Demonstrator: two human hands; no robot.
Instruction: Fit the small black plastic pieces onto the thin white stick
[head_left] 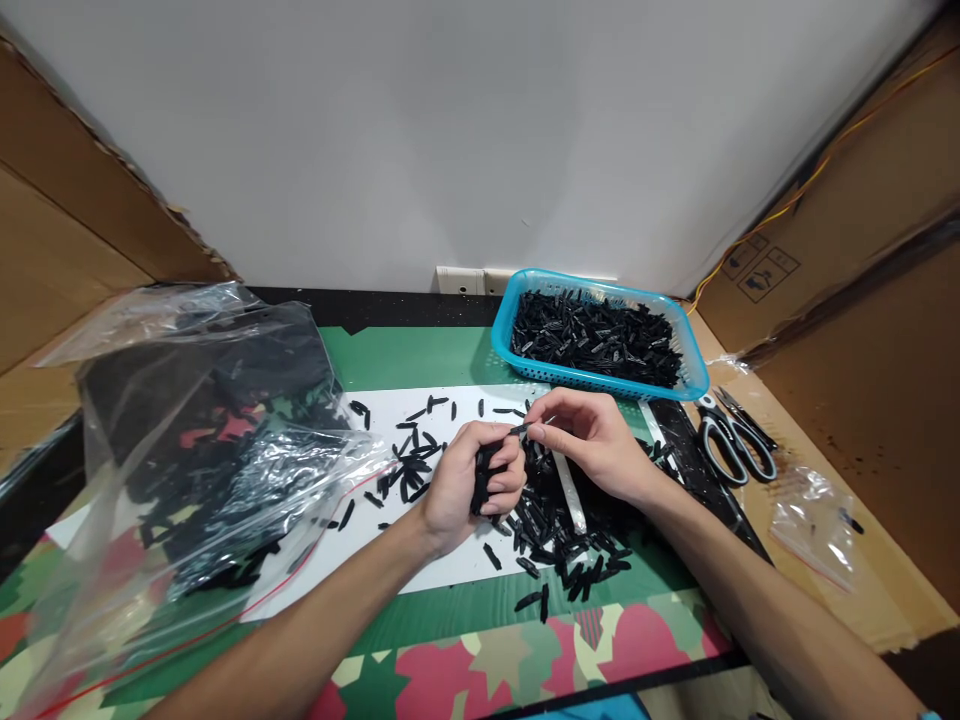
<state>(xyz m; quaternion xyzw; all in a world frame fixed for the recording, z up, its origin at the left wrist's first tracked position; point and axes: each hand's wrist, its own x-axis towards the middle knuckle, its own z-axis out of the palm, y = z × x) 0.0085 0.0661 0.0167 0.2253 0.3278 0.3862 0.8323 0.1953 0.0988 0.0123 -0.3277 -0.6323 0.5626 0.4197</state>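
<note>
My left hand [480, 475] is closed around a bunch of small black strips [484, 480], its curled fingers wrapped over them. Its thumb and forefinger meet at one small black strip [519, 429], which my right hand [589, 435] also pinches between thumb and fingertips. The strip's exact kind is too small to make out. Below the hands, a heap of loose black strips [536, 525] covers part of a white sheet [457, 565]. A pale flat strip [570, 495] lies on that heap, partly behind my right hand. More black strips [412, 465] are scattered left of my left hand.
A blue basket [701, 375] full of black strips stands at the back right. Scissors [735, 445] and a small clear bag [814, 525] lie on the right. A large clear zip bag [225, 450] covers the left side. Cardboard walls [862, 330] and a white wall [480, 150] enclose the table.
</note>
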